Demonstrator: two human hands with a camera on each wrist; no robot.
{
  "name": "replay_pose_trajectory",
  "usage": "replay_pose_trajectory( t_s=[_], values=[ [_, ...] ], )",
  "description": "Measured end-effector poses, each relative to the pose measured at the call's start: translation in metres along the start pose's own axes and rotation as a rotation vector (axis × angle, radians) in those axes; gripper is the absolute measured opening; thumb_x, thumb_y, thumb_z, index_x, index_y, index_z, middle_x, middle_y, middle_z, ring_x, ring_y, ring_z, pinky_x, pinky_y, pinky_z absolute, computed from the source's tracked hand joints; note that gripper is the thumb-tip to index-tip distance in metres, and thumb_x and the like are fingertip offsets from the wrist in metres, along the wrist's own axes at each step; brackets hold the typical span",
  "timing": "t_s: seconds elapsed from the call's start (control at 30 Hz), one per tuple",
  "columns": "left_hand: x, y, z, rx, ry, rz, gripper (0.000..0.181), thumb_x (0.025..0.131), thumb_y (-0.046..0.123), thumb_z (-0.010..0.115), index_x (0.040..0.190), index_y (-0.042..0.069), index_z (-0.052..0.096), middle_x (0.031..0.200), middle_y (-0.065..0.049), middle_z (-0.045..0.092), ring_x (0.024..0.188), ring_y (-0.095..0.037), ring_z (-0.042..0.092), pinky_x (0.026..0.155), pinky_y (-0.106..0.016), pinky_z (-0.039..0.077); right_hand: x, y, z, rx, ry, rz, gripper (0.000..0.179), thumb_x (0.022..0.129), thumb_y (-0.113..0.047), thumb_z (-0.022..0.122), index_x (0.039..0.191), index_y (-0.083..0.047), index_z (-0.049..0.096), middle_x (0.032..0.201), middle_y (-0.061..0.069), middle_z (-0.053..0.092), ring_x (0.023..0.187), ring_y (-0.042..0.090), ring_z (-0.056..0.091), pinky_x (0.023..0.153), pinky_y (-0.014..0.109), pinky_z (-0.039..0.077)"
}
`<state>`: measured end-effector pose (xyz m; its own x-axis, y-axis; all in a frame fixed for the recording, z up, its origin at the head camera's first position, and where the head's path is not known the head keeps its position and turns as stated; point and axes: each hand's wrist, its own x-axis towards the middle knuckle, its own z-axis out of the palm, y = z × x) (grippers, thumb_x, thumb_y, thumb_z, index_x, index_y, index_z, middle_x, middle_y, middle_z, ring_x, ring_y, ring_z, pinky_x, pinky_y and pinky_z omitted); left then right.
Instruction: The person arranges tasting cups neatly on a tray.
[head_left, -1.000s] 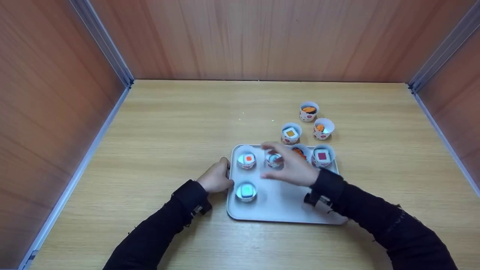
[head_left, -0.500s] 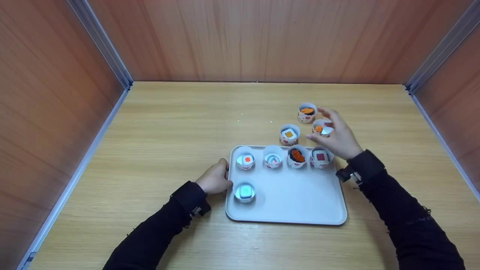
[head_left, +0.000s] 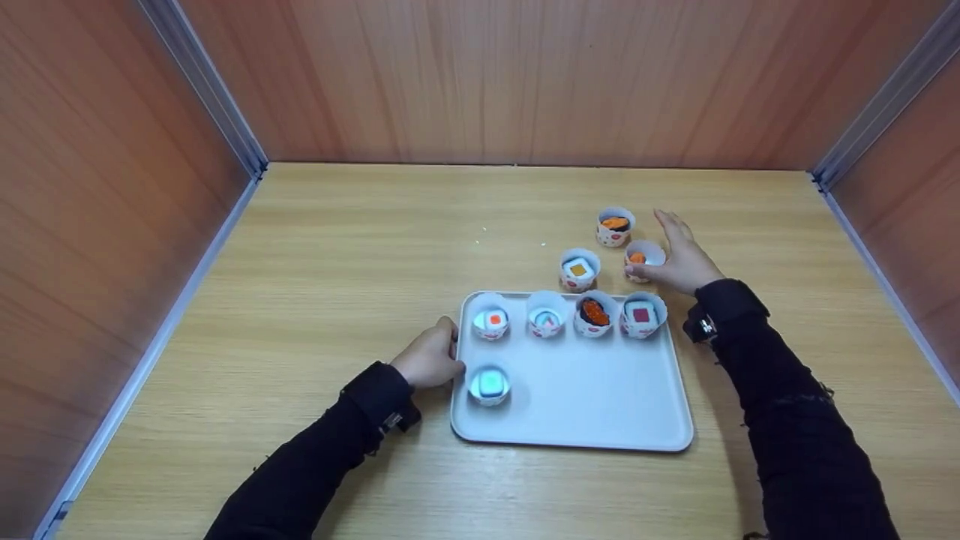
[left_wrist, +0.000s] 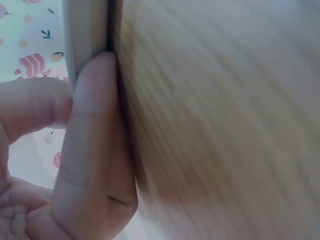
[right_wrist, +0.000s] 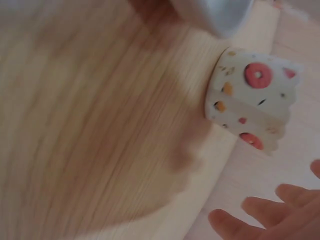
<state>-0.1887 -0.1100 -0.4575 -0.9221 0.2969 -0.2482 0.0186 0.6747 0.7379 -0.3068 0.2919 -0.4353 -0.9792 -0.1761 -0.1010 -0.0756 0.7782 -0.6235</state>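
Observation:
My left hand (head_left: pixel 429 355) pinches the left rim of a pale tray (head_left: pixel 577 405); in the left wrist view its thumb and fingers (left_wrist: pixel 90 120) meet across that rim. Beyond the tray's back right corner, my right hand (head_left: pixel 681 261) has its fingers spread. Its thumb lies in front of a small printed paper cup (head_left: pixel 651 250) with an orange-topped piece inside; whether it touches the cup I cannot tell. From the right wrist, a doughnut-patterned paper cup (right_wrist: pixel 252 97) shows beyond the spread fingers (right_wrist: pixel 260 212).
Along the tray's back stand several filled cups, including one with a red-orange topping (head_left: pixel 595 313). Another cup (head_left: pixel 489 384) sits front left on the tray. Behind the tray are a cup with a yellow-centred piece (head_left: pixel 579 270) and an orange-filled cup (head_left: pixel 615 226). Wood-grain panels (head_left: pixel 517 82) enclose the table.
The right hand has left the second cup on the tray and moved back and right to the cup behind it, its fingers spreading wider. The left hand has stayed on the rim.

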Motion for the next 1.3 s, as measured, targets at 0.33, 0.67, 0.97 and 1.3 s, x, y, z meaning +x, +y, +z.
replay_pose_trajectory(
  t_s=[0.33,0.67,0.97,1.3],
  values=[
    [0.0,-0.002,0.0,0.026,0.002,0.027,0.032,0.075,-0.006,0.063,0.101,0.0,0.045,0.075,-0.001,0.047,0.065,-0.015,0.047,0.056,-0.024,0.04,0.011,-0.009,0.007,-0.081,-0.094,0.039,0.094,0.087,-0.032,0.071,0.155,0.0,0.014,0.157,0.028,0.021,0.144,0.045,0.024,0.116,0.059,0.024],
    [0.0,-0.002,0.0,-0.002,-0.006,0.022,0.031,0.075,-0.007,0.061,0.101,-0.001,0.045,0.074,-0.001,0.046,0.064,-0.015,0.047,0.053,-0.023,0.04,0.013,-0.009,0.011,-0.103,-0.064,0.043,0.071,0.09,-0.019,0.066,0.148,0.003,0.031,0.147,0.03,0.035,0.136,0.044,0.037,0.114,0.056,0.029],
    [0.0,-0.001,0.0,0.003,-0.005,0.019,0.031,0.076,-0.006,0.063,0.1,-0.001,0.045,0.075,-0.002,0.047,0.065,-0.016,0.048,0.055,-0.024,0.041,0.009,-0.003,0.006,-0.1,-0.057,0.08,0.074,0.087,-0.018,0.069,0.148,0.001,0.032,0.149,0.029,0.035,0.137,0.044,0.035,0.114,0.058,0.028],
    [0.0,0.0,-0.001,0.033,0.009,0.016,0.03,0.076,-0.005,0.063,0.101,0.0,0.046,0.074,-0.001,0.047,0.065,-0.016,0.047,0.056,-0.024,0.041,-0.004,-0.02,-0.012,-0.089,-0.006,0.06,0.072,0.086,-0.025,0.072,0.143,0.002,0.036,0.145,0.027,0.041,0.131,0.042,0.041,0.111,0.058,0.033]
  ],
)
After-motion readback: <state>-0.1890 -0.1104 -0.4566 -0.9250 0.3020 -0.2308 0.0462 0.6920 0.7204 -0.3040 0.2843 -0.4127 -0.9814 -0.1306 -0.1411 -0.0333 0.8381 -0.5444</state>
